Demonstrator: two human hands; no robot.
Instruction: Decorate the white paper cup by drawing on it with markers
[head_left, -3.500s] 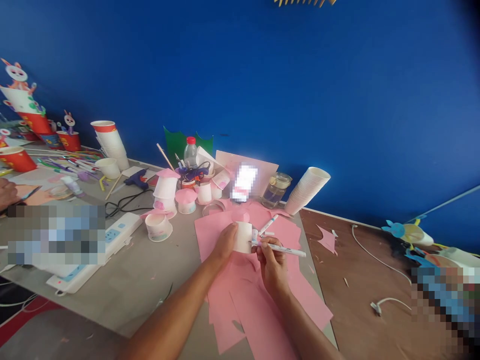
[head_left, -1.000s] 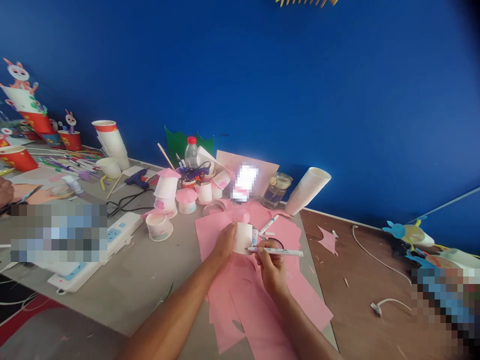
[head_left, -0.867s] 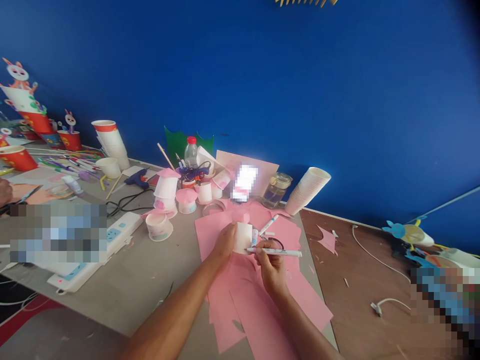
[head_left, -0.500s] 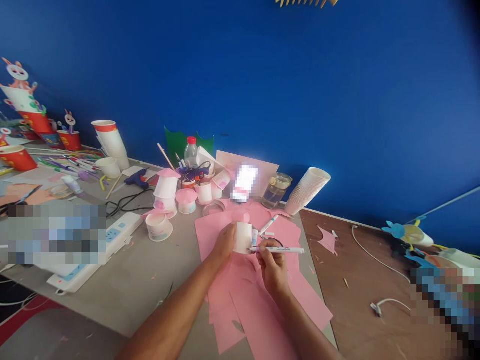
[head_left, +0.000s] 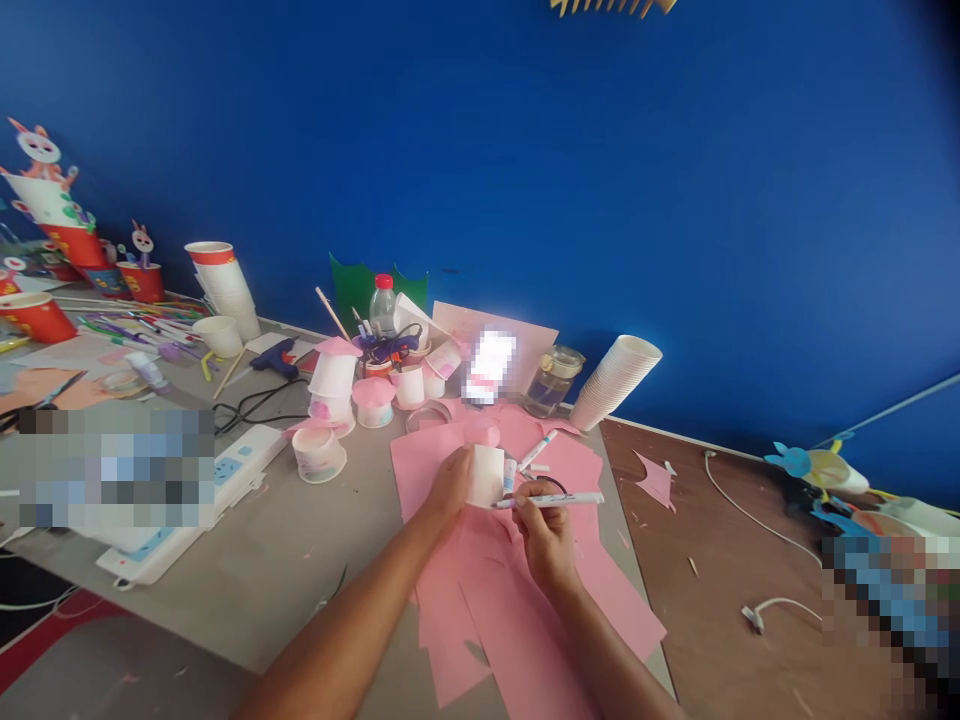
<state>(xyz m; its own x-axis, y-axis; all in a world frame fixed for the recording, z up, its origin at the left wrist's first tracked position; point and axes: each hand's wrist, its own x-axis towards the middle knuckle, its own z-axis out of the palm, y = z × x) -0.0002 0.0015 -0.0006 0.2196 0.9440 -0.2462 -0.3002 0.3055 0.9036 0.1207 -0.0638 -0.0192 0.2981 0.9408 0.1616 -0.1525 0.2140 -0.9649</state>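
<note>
A white paper cup [head_left: 488, 476] is held over pink paper sheets [head_left: 517, 620] by my left hand [head_left: 450, 487], whose fingers close on its left side. Gripped in my right hand [head_left: 546, 525] is a white marker [head_left: 570, 499], its tip at the lower right of the cup. Whether the tip touches the cup I cannot tell. Just behind my right hand another marker [head_left: 537, 450] lies on the pink paper, with a glue stick-like white tube [head_left: 510, 474] beside the cup.
A lit phone [head_left: 489, 368] leans at the back, near a glass jar [head_left: 553, 382] and a stack of paper cups [head_left: 616, 382]. Pink-topped cups [head_left: 332, 370] stand to the left. Further left are a glue gun [head_left: 276, 358] and a power strip [head_left: 191, 508].
The marker in my right hand has tilted slightly, and its tip has moved a little left and down along the cup. My left hand keeps its hold.
</note>
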